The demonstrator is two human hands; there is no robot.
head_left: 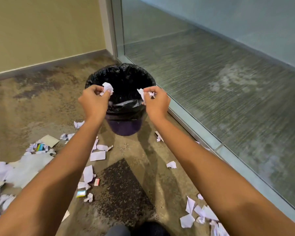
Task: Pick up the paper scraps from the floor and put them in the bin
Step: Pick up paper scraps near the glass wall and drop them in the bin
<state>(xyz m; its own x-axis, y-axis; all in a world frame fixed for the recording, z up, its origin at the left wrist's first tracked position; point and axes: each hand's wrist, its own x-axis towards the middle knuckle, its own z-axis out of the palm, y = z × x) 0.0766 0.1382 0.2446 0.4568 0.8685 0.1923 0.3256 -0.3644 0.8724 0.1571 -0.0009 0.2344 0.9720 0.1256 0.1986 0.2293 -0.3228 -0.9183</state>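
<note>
- Mottled concrete floor [140,160] in a corner; glass partition [211,82] fills the right of the frame.
- Black-lined bin [126,126] stands at centre.
- Left hand [94,101], over the bin's left rim: grip clamped on a crumpled scrap [107,87].
- Right hand [157,103], over the right rim: grip clamped on a second scrap [141,93].
- Loose paper scraps [97,155] litter the lower frame.

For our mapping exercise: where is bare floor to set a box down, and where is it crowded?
Bare: floor between the bin and the beige wall; the dark patch between the forearms. Crowded: paper scraps lower left and by the glass partition.
</note>
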